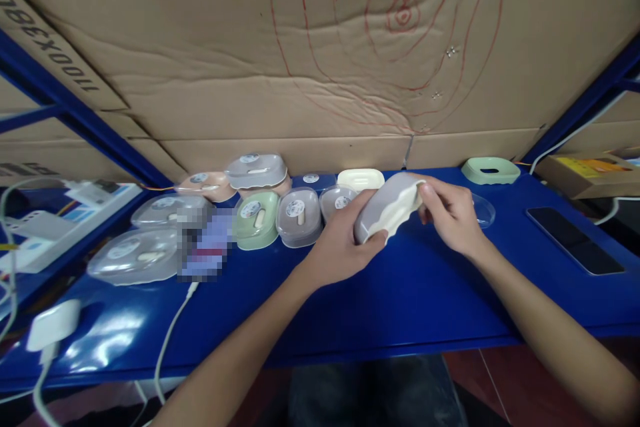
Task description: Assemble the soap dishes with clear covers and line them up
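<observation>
A grey soap box (387,200) with a cream, wavy-edged part along its lower side is held tilted above the table. My left hand (340,243) is wrapped round its left end, thumb on the cream edge. With closed fingers, my right hand (453,213) pinches the right end near the rim. Partly hidden behind that hand lies a clear lid (485,211). Beyond the held box, a cream dish (361,178) lies near the cardboard. A green soap box piece (491,171) with an oval opening sits at the back right.
Several lidded soap boxes stand left of my hands, among them a green one (257,220) and a grey one (299,217). A phone (575,240) lies right. A blurred-out device (207,243) on a cable and a white charger (54,325) are left. Cardboard (225,47) walls the back.
</observation>
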Action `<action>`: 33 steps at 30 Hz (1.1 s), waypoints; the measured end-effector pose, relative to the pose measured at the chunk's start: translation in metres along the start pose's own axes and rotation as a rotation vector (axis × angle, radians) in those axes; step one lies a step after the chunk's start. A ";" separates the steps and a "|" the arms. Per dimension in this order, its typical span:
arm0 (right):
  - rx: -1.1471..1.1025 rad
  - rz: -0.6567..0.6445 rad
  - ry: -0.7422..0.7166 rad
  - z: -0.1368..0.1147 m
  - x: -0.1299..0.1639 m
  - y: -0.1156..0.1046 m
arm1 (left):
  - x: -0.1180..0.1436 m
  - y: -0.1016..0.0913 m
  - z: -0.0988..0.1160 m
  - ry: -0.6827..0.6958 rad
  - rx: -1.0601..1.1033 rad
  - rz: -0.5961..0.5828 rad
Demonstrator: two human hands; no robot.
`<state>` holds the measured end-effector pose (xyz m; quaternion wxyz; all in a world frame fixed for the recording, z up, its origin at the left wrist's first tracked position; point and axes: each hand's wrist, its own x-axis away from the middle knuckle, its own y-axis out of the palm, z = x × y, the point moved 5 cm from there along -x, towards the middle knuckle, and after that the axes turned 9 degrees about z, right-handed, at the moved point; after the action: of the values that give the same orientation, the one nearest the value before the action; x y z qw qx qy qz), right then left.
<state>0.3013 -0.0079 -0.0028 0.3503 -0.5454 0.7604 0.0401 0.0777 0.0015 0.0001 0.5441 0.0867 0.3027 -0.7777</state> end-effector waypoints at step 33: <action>0.657 -0.121 -0.032 0.071 -0.040 -0.089 | -0.004 -0.004 -0.032 -0.654 0.733 0.194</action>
<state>0.4187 0.0197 -0.0051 0.5209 -0.4469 0.6934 -0.2195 0.0693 0.0241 -0.0222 0.6138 0.0518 -0.1863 -0.7654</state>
